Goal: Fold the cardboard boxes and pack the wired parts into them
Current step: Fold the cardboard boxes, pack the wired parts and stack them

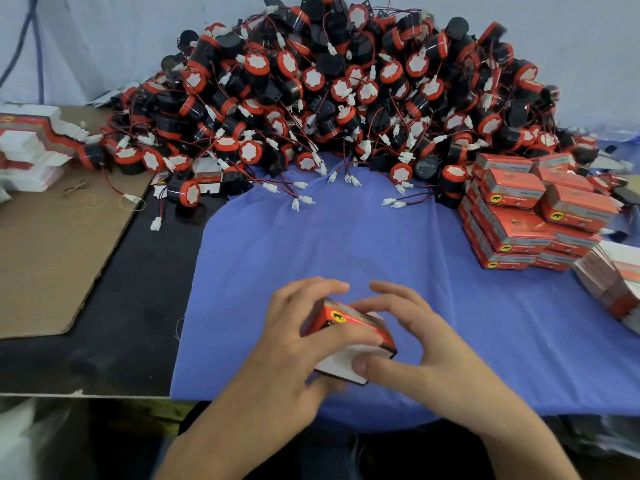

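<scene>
**Head view: one red box held in both hands at the near edge of the desk**

A small red cardboard box point(349, 323) is held just above the blue cloth point(346, 237), close to the near edge of the desk point(131, 306) and between the two hands. It is tilted, with a yellow round mark and a line of print shown on its upper face, and a white flap point(337, 362) is seen at its near end. The left hand point(294, 327) is wrapped round the box from the left side – fingers curled over the top, thumb laid across the printed face. The right hand point(415, 337) is closed on it from the right, its fingers arched over the far end and its thumb pressed against the white flap. Whether a part is inside cannot be told.

A large heap of wired parts point(346, 91) – black round bodies with red rims, white faces, thin red and black leads and white plugs – is piled along the back of the desk, well apart from the hands. Closed red boxes point(530, 216) are stacked at the right of the cloth, and a bundle of flat box blanks point(609, 278) lies just beside them at the right edge. More flat blanks point(31, 147) are stacked at the far left, on a brown cardboard sheet point(52, 244) where a few rubber bands point(93, 202) are scattered.
</scene>
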`<state>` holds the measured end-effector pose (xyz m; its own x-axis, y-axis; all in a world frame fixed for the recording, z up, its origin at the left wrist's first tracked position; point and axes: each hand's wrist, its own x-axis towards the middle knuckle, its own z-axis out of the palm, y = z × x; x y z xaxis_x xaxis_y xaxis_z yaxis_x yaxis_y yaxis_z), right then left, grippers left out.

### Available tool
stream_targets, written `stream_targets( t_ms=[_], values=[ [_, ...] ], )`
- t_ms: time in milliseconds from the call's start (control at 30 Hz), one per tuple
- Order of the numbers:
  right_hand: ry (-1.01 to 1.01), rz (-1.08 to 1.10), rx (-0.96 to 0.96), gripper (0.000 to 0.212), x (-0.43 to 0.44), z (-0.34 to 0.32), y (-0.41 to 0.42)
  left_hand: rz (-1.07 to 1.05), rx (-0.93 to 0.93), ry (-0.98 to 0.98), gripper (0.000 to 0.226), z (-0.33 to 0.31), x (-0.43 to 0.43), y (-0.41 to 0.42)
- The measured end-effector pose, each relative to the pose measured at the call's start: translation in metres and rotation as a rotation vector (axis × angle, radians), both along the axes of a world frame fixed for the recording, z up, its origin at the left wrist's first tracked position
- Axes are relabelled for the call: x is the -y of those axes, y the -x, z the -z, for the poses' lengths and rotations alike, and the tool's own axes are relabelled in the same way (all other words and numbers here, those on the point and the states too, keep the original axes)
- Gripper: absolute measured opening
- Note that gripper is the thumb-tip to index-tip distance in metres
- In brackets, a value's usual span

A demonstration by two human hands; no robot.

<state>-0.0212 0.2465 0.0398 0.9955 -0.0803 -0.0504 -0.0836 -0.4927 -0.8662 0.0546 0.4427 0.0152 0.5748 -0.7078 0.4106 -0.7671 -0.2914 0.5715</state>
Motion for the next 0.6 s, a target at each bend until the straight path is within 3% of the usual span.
stream_targets(
  t_ms=[167, 233, 333, 433, 600],
  values=[
    [0.198, -0.122, -0.048, 0.036, 0.005, -0.012, -0.012, 0.034, 0.112, 0.000, 0.081, 0.015, 0.001, 0.004],
    [0.357, -0.091, 0.064, 0.026, 0.000, -0.009, -0.015, 0.002, -0.067, 0.049, 0.101, 0.021, -0.002, 0.008],
    [0.734, 0.004, 0.274, 0.031, -0.010, -0.002, -0.017, -0.066, -0.493, 0.306, 0.121, 0.022, -0.003, 0.012],
    [0.896, -0.087, 0.304, 0.042, -0.017, 0.001, -0.012, -0.117, -0.808, 0.489, 0.105, 0.020, 0.001, 0.004],
    [1.049, -0.200, 0.277, 0.042, -0.023, 0.003, -0.004, -0.151, -0.704, 0.488, 0.084, 0.029, 0.003, 0.000]
  ],
)
